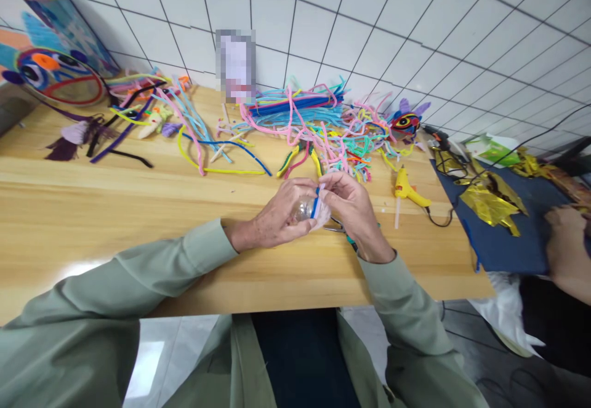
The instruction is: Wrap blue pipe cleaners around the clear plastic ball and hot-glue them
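My left hand is closed around a small clear plastic piece, rounded like part of a bottle. A blue pipe cleaner runs across its right side, beside a pale whitish-lilac part. At the top of the blue strip, the fingers of my right hand are pinched together on it. Beneath my right hand lies a tool with teal handles, mostly hidden. Just beyond my hands are pliers with yellow and green handles.
Colourful pipe cleaners are heaped along the tiled wall. A yellow glue gun lies right, its cord trailing. Decorated fish-like crafts stand far left, near a tall can. Gold foil rests on a dark blue mat, near another person's arm.
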`<state>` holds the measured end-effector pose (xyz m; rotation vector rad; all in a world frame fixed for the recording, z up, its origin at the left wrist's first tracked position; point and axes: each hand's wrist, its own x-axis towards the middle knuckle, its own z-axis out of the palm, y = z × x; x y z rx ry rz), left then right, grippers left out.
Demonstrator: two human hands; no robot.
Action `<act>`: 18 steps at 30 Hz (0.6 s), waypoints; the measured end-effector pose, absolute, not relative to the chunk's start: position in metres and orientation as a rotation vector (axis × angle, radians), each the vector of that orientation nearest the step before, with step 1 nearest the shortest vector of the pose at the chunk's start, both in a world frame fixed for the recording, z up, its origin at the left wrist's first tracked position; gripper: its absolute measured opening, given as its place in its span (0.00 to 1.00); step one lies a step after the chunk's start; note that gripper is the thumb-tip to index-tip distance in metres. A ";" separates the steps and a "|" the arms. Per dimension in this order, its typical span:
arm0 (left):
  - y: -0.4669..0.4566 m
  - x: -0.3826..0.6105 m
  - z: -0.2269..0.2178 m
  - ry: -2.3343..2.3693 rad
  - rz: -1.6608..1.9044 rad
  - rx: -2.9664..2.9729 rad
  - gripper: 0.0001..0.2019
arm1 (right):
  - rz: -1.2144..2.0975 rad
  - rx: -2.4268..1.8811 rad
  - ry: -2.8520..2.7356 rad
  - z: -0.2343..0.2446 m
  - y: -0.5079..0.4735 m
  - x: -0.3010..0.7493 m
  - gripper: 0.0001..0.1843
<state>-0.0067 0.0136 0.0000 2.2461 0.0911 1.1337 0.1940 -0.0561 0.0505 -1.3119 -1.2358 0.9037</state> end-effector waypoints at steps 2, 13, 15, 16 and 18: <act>0.013 -0.007 0.000 0.094 1.129 2.248 0.24 | 0.900 -1.312 -1.225 0.050 -0.056 0.193 0.09; 0.013 -0.011 0.004 0.118 1.059 2.248 0.20 | 0.888 -1.286 -1.222 0.050 -0.055 0.190 0.11; 0.012 -0.012 0.006 0.143 1.049 2.204 0.17 | 0.867 -1.291 -1.234 0.049 -0.056 0.189 0.10; 0.011 -0.012 0.007 0.167 1.041 2.175 0.15 | 0.855 -1.296 -1.240 0.049 -0.056 0.189 0.10; 0.010 -0.012 0.009 0.220 1.030 2.112 0.12 | 0.837 -1.308 -1.249 0.050 -0.056 0.188 0.10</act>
